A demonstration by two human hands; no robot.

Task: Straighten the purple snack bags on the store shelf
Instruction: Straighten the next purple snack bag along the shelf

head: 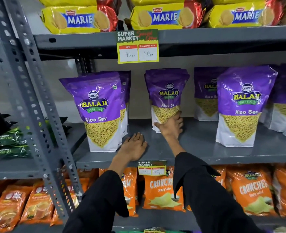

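Note:
Purple Balaji Aloo Sev bags stand on the grey middle shelf [197,148]. The left front bag [98,108] stands upright near the shelf edge, with more purple bags behind it. The middle bag [166,95] stands further back, and my right hand [170,126] grips its lower part. My left hand [133,147] rests flat on the shelf, fingers apart, just right of the left front bag's base. The right front bag [243,106] stands upright, with another purple bag [205,93] behind it and more at the far right edge.
Yellow Marie biscuit packs [78,19] fill the top shelf. A price tag [137,46] hangs from that shelf's edge. Orange Crunchem bags [162,190] line the lower shelf. A perforated grey upright [29,91] runs down the left, with dark green packs [11,142] beyond it.

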